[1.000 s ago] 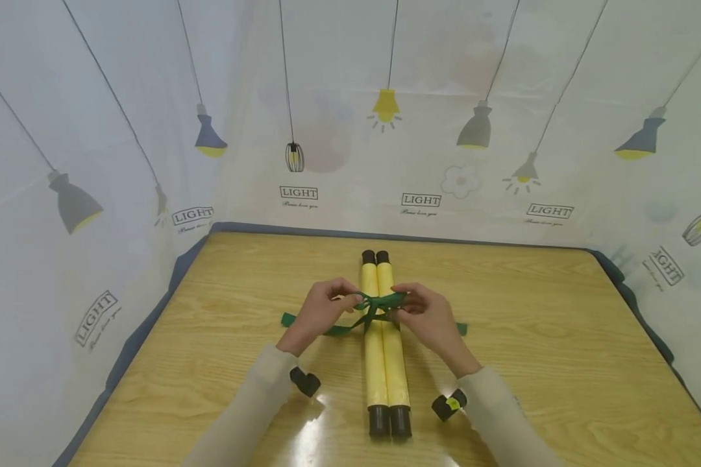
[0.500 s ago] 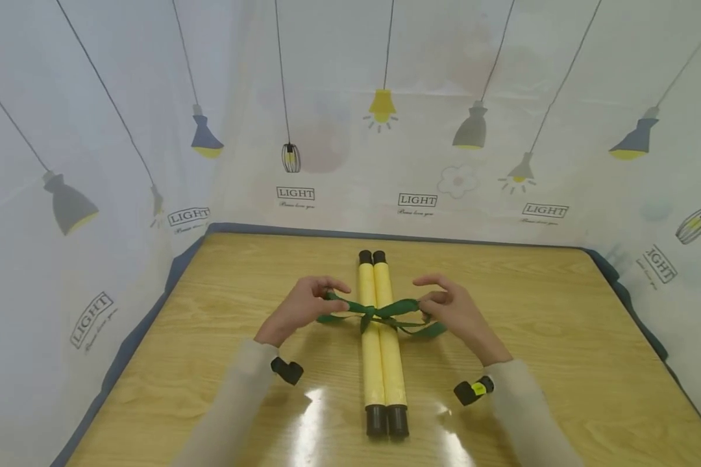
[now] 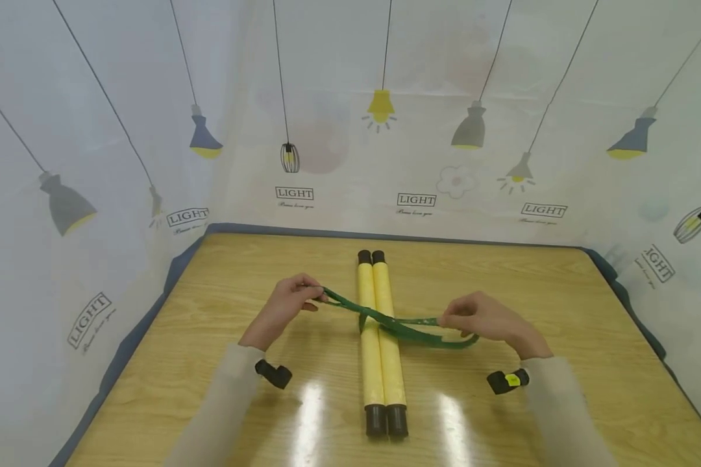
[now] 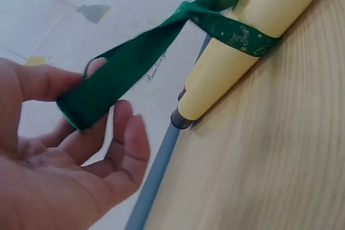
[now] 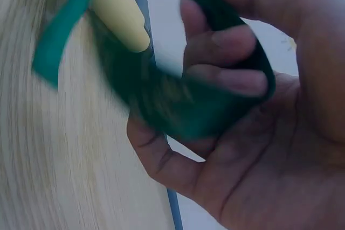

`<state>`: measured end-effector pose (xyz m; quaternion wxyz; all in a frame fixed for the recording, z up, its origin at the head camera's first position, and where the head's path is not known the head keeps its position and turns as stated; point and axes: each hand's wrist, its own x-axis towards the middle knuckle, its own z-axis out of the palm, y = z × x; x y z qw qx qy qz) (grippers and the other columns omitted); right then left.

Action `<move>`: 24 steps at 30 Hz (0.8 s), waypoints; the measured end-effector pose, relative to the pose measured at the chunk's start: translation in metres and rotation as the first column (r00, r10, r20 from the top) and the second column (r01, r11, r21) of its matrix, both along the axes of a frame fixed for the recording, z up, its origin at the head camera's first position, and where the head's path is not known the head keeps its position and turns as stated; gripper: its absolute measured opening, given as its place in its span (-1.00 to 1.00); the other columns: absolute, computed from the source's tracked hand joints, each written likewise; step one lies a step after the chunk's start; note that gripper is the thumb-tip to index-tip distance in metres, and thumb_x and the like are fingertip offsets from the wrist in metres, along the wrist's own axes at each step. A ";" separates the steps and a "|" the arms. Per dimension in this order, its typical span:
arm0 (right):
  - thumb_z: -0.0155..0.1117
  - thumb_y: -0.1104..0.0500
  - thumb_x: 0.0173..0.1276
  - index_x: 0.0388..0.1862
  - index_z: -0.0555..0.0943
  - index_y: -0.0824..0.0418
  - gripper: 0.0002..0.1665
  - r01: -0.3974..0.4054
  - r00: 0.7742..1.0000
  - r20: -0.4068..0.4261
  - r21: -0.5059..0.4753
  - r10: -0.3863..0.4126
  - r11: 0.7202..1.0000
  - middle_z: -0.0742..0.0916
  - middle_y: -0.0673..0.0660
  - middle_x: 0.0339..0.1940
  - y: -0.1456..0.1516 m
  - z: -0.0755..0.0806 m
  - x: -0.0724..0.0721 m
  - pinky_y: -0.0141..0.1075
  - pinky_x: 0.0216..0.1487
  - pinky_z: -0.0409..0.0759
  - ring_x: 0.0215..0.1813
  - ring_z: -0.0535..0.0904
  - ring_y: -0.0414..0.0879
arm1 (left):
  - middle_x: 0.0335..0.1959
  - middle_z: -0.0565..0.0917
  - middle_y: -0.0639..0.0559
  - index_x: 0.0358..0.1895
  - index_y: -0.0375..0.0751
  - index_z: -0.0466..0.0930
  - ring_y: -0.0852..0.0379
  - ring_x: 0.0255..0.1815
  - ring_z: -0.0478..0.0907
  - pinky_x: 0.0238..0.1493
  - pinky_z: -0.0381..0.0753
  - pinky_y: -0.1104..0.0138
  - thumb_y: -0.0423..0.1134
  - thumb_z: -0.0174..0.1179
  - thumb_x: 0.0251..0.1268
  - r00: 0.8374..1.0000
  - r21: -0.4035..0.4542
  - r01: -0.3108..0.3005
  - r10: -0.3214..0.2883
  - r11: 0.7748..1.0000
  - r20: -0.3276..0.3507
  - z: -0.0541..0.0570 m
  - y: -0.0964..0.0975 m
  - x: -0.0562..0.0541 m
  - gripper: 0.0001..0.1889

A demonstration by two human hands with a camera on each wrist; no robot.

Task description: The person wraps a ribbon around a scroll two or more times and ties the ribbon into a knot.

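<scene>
Two yellow rods with black end caps (image 3: 373, 371) lie side by side on the table, pointing away from me. A green ribbon (image 3: 411, 333) is wrapped round them near the middle. Left of the rods, my left hand (image 3: 285, 306) pinches a folded loop of it between thumb and fingers, clear in the left wrist view. To the right, my right hand (image 3: 491, 318) pinches the ribbon's other side, and the right wrist view shows a loop (image 5: 183, 106) passing round its fingers, partly blurred. At the rods the ribbon crosses itself; whether a knot holds there is hard to tell.
The wood-grain table (image 3: 239, 259) carries the rods and extends to both sides. A white cloth (image 3: 350, 162) printed with lamps stands round its back and sides. Each wrist wears a black strap with a small camera (image 3: 505, 381).
Both hands have moved apart from the rods, the left one leftward and the right one rightward. The ribbon's bow-like loops at the middle have been drawn out into longer, tauter lengths.
</scene>
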<state>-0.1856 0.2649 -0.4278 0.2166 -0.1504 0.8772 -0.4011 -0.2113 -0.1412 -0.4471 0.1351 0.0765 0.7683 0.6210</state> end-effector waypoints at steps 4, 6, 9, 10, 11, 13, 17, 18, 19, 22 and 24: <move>0.27 -0.17 0.50 -0.16 0.70 0.23 -0.54 0.054 0.998 -0.007 -0.010 -0.054 0.998 0.72 0.25 -0.04 0.013 0.001 0.002 -0.05 -0.03 0.68 -0.12 0.69 0.09 | -0.20 0.70 -0.04 0.05 -0.25 0.61 -0.06 -0.07 0.64 0.18 0.61 -0.09 -0.19 0.20 0.52 1.000 -0.009 -0.021 0.021 1.000 -0.010 0.003 -0.011 0.002 -0.78; 0.26 -0.18 0.50 -0.13 0.69 0.23 -0.53 0.087 0.996 -0.015 -0.026 -0.088 0.996 0.70 0.25 -0.11 0.020 0.001 0.002 -0.03 -0.03 0.65 -0.17 0.67 0.07 | -0.23 0.72 -0.05 0.07 -0.20 0.67 -0.07 -0.15 0.62 0.03 0.63 0.01 -0.16 0.29 0.45 0.999 -0.125 0.014 -0.018 0.992 -0.036 0.007 -0.014 0.004 -0.74; 0.24 -0.21 0.51 -0.05 0.68 0.23 -0.49 0.129 0.991 -0.031 -0.046 -0.131 0.991 0.66 0.21 -0.23 0.029 0.002 0.002 -0.03 -0.07 0.60 -0.25 0.64 0.06 | -0.22 0.77 -0.02 0.00 -0.10 0.77 -0.04 -0.19 0.63 -0.12 0.59 0.19 -0.12 0.36 0.38 0.991 -0.303 0.072 -0.102 0.950 -0.084 0.012 -0.016 0.007 -0.77; 0.23 -0.21 0.51 -0.04 0.67 0.23 -0.48 0.142 0.989 -0.035 -0.045 -0.144 0.989 0.65 0.19 -0.25 0.031 0.002 0.001 -0.04 -0.10 0.57 -0.28 0.62 0.05 | -0.24 0.77 -0.03 -0.02 -0.09 0.78 -0.06 -0.20 0.62 -0.16 0.57 0.22 -0.13 0.35 0.39 0.988 -0.340 0.078 -0.117 0.937 -0.096 0.013 -0.015 0.008 -0.79; 0.23 -0.22 0.51 -0.04 0.67 0.24 -0.47 0.154 0.987 -0.038 -0.043 -0.156 0.987 0.64 0.16 -0.29 0.034 0.003 0.001 -0.06 -0.13 0.54 -0.31 0.61 0.06 | -0.23 0.77 -0.03 -0.04 -0.10 0.78 -0.06 -0.18 0.65 -0.15 0.59 0.21 -0.14 0.32 0.42 0.988 -0.356 0.075 -0.119 0.931 -0.102 0.013 -0.015 0.009 -0.82; 0.24 -0.24 0.50 -0.04 0.67 0.24 -0.46 0.177 0.983 -0.041 -0.033 -0.178 0.984 0.60 0.12 -0.36 0.038 0.004 0.002 -0.11 -0.19 0.50 -0.35 0.57 0.08 | -0.23 0.78 -0.02 -0.07 -0.13 0.75 -0.05 -0.14 0.68 -0.09 0.65 0.13 -0.19 0.24 0.48 0.991 -0.339 0.046 -0.087 0.940 -0.106 0.012 -0.015 0.010 -0.85; 0.24 -0.25 0.49 -0.06 0.66 0.22 -0.47 0.199 0.979 -0.053 -0.005 -0.199 0.980 0.56 0.05 -0.43 0.043 0.006 0.003 -0.18 -0.34 0.44 -0.42 0.51 0.04 | -0.16 0.76 -0.07 0.05 -0.22 0.62 -0.04 -0.01 0.69 0.15 0.62 -0.07 -0.22 0.11 0.58 0.998 -0.157 -0.048 0.042 0.986 -0.037 0.006 -0.020 0.010 -0.81; 0.24 -0.25 0.49 -0.07 0.66 0.22 -0.46 0.204 0.977 -0.054 0.000 -0.204 0.979 0.55 0.04 -0.43 0.045 0.006 0.004 -0.19 -0.37 0.44 -0.44 0.49 0.03 | -0.12 0.75 -0.07 0.07 -0.24 0.59 -0.01 0.02 0.69 0.20 0.60 -0.09 -0.22 0.10 0.59 0.998 -0.098 -0.070 0.069 0.993 -0.016 0.004 -0.022 0.009 -0.79; 0.24 -0.25 0.49 -0.08 0.66 0.23 -0.46 0.207 0.977 -0.057 0.003 -0.206 0.978 0.55 0.03 -0.43 0.046 0.006 0.005 -0.20 -0.40 0.43 -0.46 0.48 0.02 | -0.09 0.74 -0.06 0.09 -0.25 0.58 0.02 0.04 0.68 0.25 0.59 -0.09 -0.21 0.08 0.60 0.996 -0.043 -0.090 0.090 0.995 0.002 0.003 -0.022 0.009 -0.78; 0.25 -0.27 0.47 -0.10 0.65 0.24 -0.44 0.222 0.974 -0.050 0.018 -0.221 0.975 0.53 0.00 -0.46 0.050 0.005 0.007 -0.24 -0.48 0.40 -0.50 0.42 -0.05 | -0.06 0.68 -0.04 0.09 -0.28 0.53 0.09 0.05 0.66 0.33 0.55 -0.08 -0.22 0.05 0.62 0.990 0.125 -0.137 0.131 0.983 0.056 0.001 -0.022 0.010 -0.78; 0.26 -0.28 0.46 -0.11 0.64 0.26 -0.42 0.227 0.973 -0.037 0.021 -0.226 0.974 0.48 -0.02 -0.51 0.052 0.005 0.009 -0.25 -0.52 0.37 -0.53 0.38 -0.08 | -0.11 0.66 -0.01 0.07 -0.29 0.52 0.12 0.00 0.66 0.33 0.56 -0.06 -0.23 0.05 0.61 0.987 0.194 -0.155 0.144 0.969 0.067 -0.001 -0.020 0.011 -0.79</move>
